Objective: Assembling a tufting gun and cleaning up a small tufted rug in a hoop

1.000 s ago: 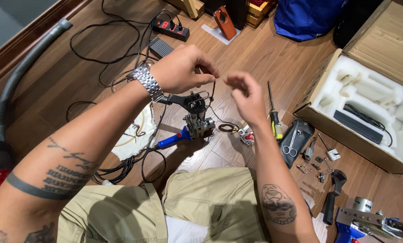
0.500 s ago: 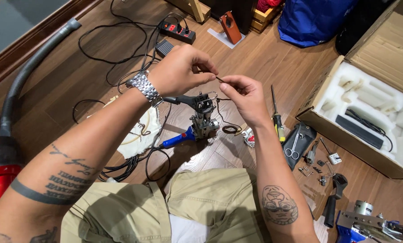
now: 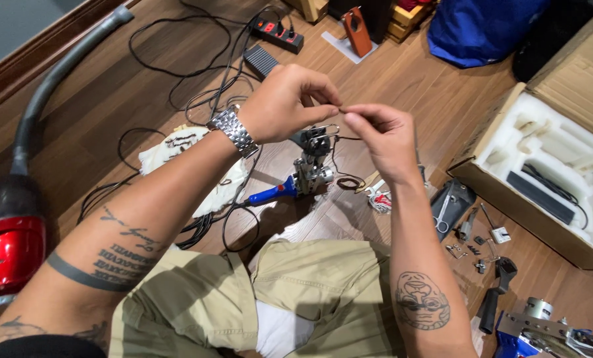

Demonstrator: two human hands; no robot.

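Note:
My left hand [image 3: 284, 103], with a metal watch at the wrist, and my right hand [image 3: 384, 136] meet fingertip to fingertip in mid-air. Both pinch a thin dark wire [image 3: 342, 109] between thumb and forefinger. The wire is very fine and mostly hidden by the fingers. Directly below the hands a small metal clamp tool [image 3: 307, 166] with a blue handle [image 3: 270, 194] stands on the wooden floor in front of my knees. A small coil of dark wire [image 3: 349, 181] lies just right of it.
A red vacuum cleaner [image 3: 8, 246] with a grey hose [image 3: 50, 89] is at left. Black cables [image 3: 177, 73], a power strip [image 3: 280, 33] and a white cloth [image 3: 177, 151] lie behind. At right are a foam-lined cardboard box [image 3: 488, 174], scissors in a black case [image 3: 445, 208], small parts and a black-handled tool [image 3: 493, 299].
My hands were apart a second ago; the right hand has moved left and up to meet the left, and both now pinch the wire. The left hand barely shifted.

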